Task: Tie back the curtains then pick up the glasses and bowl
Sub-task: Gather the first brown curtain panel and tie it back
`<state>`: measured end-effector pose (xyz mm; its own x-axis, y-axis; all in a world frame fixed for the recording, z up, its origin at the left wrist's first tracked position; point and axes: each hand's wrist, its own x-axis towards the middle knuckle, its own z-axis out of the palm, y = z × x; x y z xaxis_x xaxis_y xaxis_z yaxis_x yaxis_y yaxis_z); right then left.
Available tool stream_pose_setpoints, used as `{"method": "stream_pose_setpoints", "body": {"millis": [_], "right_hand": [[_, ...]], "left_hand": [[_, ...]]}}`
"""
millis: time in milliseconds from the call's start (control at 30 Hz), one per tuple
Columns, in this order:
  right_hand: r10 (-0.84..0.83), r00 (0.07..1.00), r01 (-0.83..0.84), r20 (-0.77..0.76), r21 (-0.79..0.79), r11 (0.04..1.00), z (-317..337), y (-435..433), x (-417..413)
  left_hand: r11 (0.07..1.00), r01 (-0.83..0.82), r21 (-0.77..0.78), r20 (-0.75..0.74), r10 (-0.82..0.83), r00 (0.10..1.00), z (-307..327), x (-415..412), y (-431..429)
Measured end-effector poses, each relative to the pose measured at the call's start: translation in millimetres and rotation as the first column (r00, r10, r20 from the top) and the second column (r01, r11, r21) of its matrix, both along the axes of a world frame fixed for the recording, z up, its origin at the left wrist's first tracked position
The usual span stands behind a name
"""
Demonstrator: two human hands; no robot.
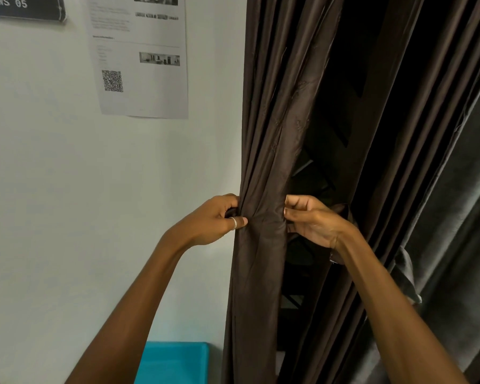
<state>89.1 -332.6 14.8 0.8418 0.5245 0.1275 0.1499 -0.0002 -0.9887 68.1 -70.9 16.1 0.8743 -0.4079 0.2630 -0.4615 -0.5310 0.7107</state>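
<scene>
Curtains [263, 167] of dark brown cloth are being gathered into one bunch beside the white wall [67, 176], just above a blue box [175, 361]. The bunch is being pinched on its left edge by the left hand [214, 220] and on its right by the right hand [311, 220], fingers closed on cloth. No tie-back can be told apart with certainty. Folds are likely being lost on the right, where loose pleats are hanging outside the grip.
</scene>
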Motion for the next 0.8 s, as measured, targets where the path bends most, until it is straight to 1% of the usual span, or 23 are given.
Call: {"method": "stream_pose_setpoints", "body": {"millis": [100,167,300,367,433,533,600,667,733,800], "right_hand": [[-0.043,0.998,0.043,0.044,0.002,0.999,1,2,0],[-0.058,0.998,0.057,0.038,0.023,0.998,0,5,-1],[-0.115,0.993,0.112,0.028,0.071,0.991,-12,12,-9],[-0.095,0.996,0.094,0.002,0.134,0.987,-17,15,-14],[-0.038,0.999,0.043,-0.026,0.189,0.981,-18,16,-18],[0.011,0.999,0.001,-0.053,0.23,0.973,-14,18,-20],[0.034,0.998,-0.024,-0.044,0.22,0.975,-11,18,-20],[0.026,0.999,-0.019,-0.029,0.199,0.98,-9,20,-22],[-0.002,1.0,0.004,-0.012,0.167,0.986,-9,20,-21],[-0.071,0.997,0.068,0.033,0.083,0.994,-9,22,-22]], "left_hand": [[0.999,-0.026,0.019,0.026,0.025,0.999,0,0,-1],[0.999,-0.043,0.008,0.034,0.043,0.999,0,-1,-1],[0.991,-0.087,-0.099,0.018,0.089,0.996,-7,-7,-1],[0.984,-0.089,-0.151,0.026,0.094,0.995,-12,-9,-2],[0.98,-0.1,-0.175,0.037,0.108,0.993,-15,-11,-6],[0.98,-0.129,-0.15,0.091,0.143,0.986,-14,-10,-10],[0.984,-0.146,-0.107,0.146,0.161,0.976,-13,-11,-11],[0.982,-0.161,-0.097,0.163,0.175,0.971,-12,-12,-12],[0.98,-0.161,-0.119,0.124,0.176,0.977,-12,-13,-13],[0.977,-0.151,-0.149,0.063,0.162,0.985,-11,-15,-15]]}}
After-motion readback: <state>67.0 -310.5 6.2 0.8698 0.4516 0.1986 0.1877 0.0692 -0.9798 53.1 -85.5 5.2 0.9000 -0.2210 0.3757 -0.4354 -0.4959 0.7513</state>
